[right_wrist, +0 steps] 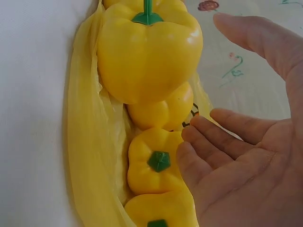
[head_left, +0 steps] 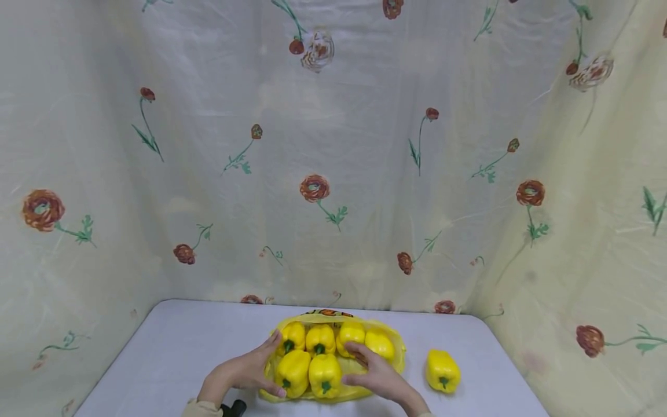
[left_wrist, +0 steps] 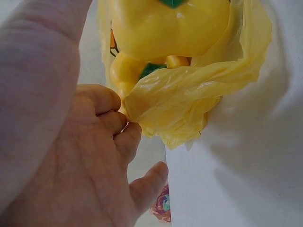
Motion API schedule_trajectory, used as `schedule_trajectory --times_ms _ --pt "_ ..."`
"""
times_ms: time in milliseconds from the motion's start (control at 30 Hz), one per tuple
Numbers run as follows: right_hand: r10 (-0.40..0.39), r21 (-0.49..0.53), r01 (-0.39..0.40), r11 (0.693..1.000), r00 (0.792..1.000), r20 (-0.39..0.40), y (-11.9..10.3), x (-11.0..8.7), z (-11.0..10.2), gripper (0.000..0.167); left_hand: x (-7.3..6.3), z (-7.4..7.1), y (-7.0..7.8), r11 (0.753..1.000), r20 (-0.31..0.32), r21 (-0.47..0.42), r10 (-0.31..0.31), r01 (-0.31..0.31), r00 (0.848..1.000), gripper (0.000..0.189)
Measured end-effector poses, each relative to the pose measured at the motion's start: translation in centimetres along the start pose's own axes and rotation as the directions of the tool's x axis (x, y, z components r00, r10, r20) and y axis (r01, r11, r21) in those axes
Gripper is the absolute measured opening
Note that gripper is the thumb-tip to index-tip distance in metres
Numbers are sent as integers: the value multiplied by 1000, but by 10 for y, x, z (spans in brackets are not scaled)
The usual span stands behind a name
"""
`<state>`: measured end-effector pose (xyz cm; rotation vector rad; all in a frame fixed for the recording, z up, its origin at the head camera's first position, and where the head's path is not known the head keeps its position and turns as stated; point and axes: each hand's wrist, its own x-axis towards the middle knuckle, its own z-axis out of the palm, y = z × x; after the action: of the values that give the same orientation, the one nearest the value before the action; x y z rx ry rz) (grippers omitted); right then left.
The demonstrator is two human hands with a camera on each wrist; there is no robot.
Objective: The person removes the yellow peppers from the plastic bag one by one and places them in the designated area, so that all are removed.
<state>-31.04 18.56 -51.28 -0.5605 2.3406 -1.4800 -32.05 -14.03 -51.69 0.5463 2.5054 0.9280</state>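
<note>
A thin yellow plastic bag [head_left: 399, 354] lies open on the table, holding several yellow bell peppers [head_left: 325, 375] in two rows, green stems toward me. At the bag's left end is my left hand [head_left: 247, 369], thumb and fingers spread apart. The left wrist view shows its fingertips at the bag's crumpled edge [left_wrist: 189, 90]. Over the right part of the bag, my right hand [head_left: 379, 377] reaches in beside the front pepper. In the right wrist view its fingers are loosely bent, with nothing between them and the thumb. One more yellow bell pepper [head_left: 443, 370] stands outside the bag on the right.
The table [head_left: 198, 324] has a white top. Flower-printed curtains [head_left: 365, 145] surround it at the back and both sides. A small black object [head_left: 237, 408] sits by my left wrist at the front edge.
</note>
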Motion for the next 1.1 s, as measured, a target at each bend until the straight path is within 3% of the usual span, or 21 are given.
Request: schedule_trajectory --times_ms 400,1100 --pt "-59 95 46 994 989 138 1 6 2 69 -2 -1 2 1000 9 -16 -22 22 1000 121" --pt "17 133 -34 991 992 127 9 20 10 72 -2 0 1 999 4 -24 -24 24 1000 121"
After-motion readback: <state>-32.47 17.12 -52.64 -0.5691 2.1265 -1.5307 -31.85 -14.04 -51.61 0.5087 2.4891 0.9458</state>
